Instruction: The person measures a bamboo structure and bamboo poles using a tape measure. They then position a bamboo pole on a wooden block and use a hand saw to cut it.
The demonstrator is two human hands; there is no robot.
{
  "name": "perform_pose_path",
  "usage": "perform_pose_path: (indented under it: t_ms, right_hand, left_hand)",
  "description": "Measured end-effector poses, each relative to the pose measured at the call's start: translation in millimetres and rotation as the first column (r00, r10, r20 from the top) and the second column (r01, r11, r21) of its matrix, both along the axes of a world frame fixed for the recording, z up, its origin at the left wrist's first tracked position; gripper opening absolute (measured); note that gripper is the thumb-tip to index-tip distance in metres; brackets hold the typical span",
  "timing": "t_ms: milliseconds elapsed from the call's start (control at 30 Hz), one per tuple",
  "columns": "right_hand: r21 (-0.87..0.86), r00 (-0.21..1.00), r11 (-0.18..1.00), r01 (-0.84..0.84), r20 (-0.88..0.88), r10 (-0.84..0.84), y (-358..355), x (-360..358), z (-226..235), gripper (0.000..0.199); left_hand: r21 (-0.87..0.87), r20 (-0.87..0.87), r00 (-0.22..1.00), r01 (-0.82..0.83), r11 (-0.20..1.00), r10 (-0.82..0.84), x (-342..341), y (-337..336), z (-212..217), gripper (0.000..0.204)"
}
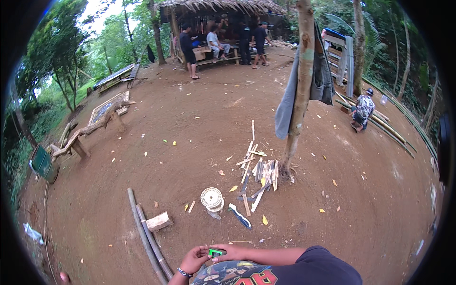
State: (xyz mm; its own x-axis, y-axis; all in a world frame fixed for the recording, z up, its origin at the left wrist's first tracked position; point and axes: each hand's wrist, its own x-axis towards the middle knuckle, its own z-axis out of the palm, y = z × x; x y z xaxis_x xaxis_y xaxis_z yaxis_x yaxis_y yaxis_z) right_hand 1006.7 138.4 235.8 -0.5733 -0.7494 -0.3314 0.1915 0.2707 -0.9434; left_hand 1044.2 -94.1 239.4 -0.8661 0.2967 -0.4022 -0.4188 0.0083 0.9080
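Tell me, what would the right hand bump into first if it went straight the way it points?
Pointing leftward, the right hand would likely meet the green device at its fingertips, then the left hand just beyond; exact depth there is hard to judge.

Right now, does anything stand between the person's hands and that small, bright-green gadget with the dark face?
Nothing visible does: the bare left hand and the bare right hand hold the small bright-green gadget between them.
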Motion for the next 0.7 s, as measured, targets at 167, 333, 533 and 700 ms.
perform_pose_path:
  t_ms: [167, 333, 533, 700]
  right_hand:
    - [0.097, 0.964, 0.976, -0.197, -0.161, 0.211, -16, -12, 8, 0.082]
    - [0.214, 0.843, 0.89, -0.402, -0.293, 0.451, -46, -16, 0, 0.071]
    - [0.229, 0.716, 0.755, -0.615, -0.239, 0.656, -84, 7, -45, 0.077]
    - [0.429, 0.41, 0.379, -0.82, -0.022, 0.912, -115, 21, -79, 0.081]
  left_hand:
    - [-0.128, -0.035, 0.978, -0.208, 0.97, 0.205, 30, -5, -5, 0.043]
    - [-0.109, -0.084, 0.882, -0.471, 0.876, 0.464, 67, -44, -4, 0.035]
    - [-0.025, 0.018, 0.436, -0.899, 0.436, 0.9, 175, -110, -19, 0.031]
    - [-0.104, 0.131, -0.12, -0.989, -0.107, 0.984, 313, -119, -71, 0.031]
